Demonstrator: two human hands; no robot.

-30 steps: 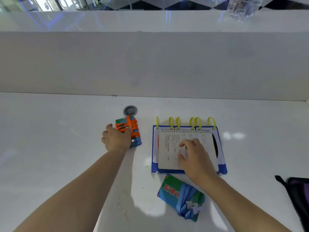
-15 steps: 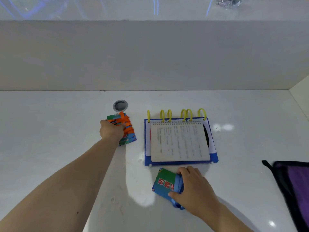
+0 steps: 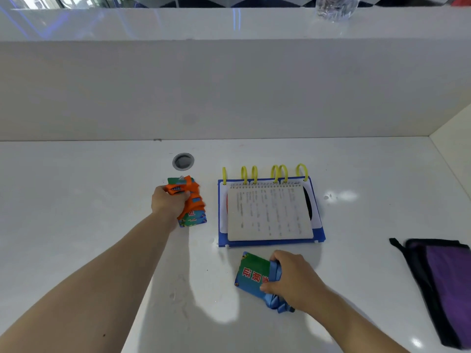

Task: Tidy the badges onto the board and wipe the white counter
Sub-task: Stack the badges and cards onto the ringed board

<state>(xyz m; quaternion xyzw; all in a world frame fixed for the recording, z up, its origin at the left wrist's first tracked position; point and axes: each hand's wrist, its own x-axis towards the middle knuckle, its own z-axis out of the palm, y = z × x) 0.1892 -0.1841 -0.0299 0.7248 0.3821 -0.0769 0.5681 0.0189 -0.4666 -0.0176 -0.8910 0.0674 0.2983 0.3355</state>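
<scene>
A blue board (image 3: 319,234) with yellow rings lies on the white counter (image 3: 76,200), with a spiral notebook (image 3: 269,211) on top of it. Left of the board, my left hand (image 3: 167,202) is closed on a stack of green badges wrapped in an orange lanyard (image 3: 193,202). In front of the board, my right hand (image 3: 293,278) grips a green badge with red characters and a bunched blue lanyard (image 3: 252,272), which rests on the counter.
A round grey grommet hole (image 3: 183,161) sits behind the orange-lanyard badges. A purple cloth with black edging (image 3: 443,284) lies at the right. A white wall rises behind the counter, with a clear bottle (image 3: 334,7) on its ledge.
My right hand left the notebook, moved toward me and took hold of the blue-lanyard badge. My left hand stayed on the orange-lanyard badges.
</scene>
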